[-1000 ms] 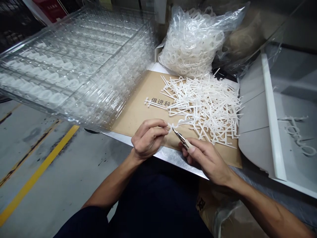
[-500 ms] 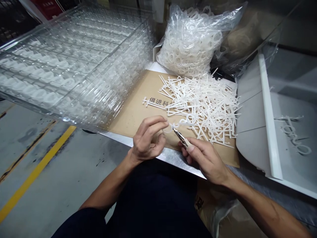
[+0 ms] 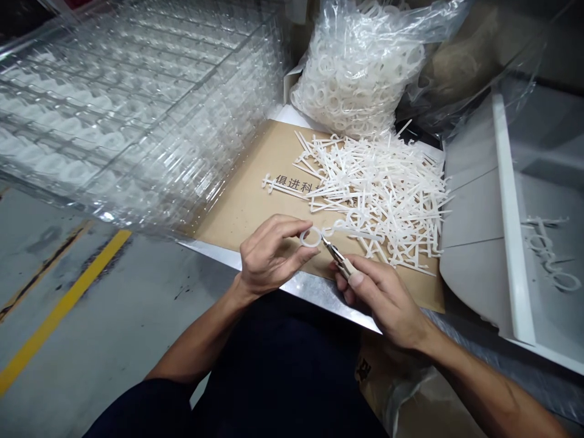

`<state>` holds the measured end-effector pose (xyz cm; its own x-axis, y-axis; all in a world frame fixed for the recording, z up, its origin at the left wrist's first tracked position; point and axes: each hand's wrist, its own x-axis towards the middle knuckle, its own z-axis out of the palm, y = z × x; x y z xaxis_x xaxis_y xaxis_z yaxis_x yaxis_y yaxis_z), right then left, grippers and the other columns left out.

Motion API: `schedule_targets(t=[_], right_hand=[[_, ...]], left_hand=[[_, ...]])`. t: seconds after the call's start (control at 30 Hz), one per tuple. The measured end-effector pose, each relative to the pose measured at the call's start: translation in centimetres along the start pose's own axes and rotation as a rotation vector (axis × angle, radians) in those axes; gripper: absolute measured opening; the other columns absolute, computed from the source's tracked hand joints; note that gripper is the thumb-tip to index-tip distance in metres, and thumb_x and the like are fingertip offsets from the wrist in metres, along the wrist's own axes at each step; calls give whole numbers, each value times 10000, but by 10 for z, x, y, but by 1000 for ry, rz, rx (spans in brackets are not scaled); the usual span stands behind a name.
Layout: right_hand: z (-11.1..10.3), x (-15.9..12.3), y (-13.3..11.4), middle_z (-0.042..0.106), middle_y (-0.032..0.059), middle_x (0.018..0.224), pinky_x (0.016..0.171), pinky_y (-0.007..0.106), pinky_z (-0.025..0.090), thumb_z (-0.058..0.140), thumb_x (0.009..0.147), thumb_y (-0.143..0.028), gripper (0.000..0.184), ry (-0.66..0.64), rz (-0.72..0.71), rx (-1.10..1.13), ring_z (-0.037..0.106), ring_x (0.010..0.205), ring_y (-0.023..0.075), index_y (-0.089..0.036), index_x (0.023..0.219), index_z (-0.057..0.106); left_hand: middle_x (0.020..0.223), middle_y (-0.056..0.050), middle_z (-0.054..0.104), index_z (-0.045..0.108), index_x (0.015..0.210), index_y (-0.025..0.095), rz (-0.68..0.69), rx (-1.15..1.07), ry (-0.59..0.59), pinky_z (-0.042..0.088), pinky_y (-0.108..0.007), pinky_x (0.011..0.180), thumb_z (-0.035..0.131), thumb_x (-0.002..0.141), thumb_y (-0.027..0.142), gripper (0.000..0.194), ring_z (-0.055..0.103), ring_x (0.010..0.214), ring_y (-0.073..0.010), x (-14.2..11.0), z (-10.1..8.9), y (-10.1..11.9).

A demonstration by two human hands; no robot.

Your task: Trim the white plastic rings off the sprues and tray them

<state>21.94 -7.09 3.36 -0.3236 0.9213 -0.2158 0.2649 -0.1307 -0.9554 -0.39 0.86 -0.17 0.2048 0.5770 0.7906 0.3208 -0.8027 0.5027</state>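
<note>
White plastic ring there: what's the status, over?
Left hand pinching white plastic ring. Right hand holding small cutters, tips at the ring. Loose white plastic pieces piled just beyond.

Left hand raised, pinching; right hand just beside it, fingers curled.

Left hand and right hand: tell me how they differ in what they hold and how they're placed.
The left hand pinches a white plastic ring in its fingers, while the right hand grips small snips. The left hand reaches in from the left of the view, the right hand from the right. Both are bare and sit over the steel table edge, with the ring and the snips' metal tips close together.
</note>
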Motion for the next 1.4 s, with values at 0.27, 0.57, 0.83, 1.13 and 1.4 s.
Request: schedule_targets(t=[0.27,0.57,0.83,1.13,1.4], right_hand=[[1,0,1,654,54,868,625,300,501,460,1072,-596,442,11,21,36,569,684,171,-201,958,624],[2,-1,5,651,45,858,600,286,476,467,1081,-573,421,21,15,50,568,668,158,-200,973,630],[2,-2,5,651,46,866,602,287,476,465,1083,-573,426,22,16,47,568,674,159,-196,1040,659],[2,-2,5,634,28,850,585,281,459,452,1096,-560,432,21,16,25,557,662,145,-187,1133,666],[4,1,1,532,-5,733,531,275,418,346,1128,-530,475,44,-26,-120,503,593,131,-182,986,637]], left_hand=[[915,-40,775,719,1209,206,5,24,1,600,-291,733,830,888,306,354,734,821,-174,-1,1,-1],[962,-59,783,722,1210,189,23,9,-4,601,-283,740,845,871,270,369,740,846,-175,-1,1,-1],[944,-59,779,722,1207,181,22,8,-7,607,-280,737,856,861,269,382,735,834,-172,-3,2,-2],[922,-57,775,726,1204,145,57,-26,-8,600,-260,741,859,854,233,385,727,820,-156,0,3,-2],[953,-58,777,717,1215,155,42,-32,-34,598,-258,752,857,856,229,393,727,833,-154,-2,3,-2]])
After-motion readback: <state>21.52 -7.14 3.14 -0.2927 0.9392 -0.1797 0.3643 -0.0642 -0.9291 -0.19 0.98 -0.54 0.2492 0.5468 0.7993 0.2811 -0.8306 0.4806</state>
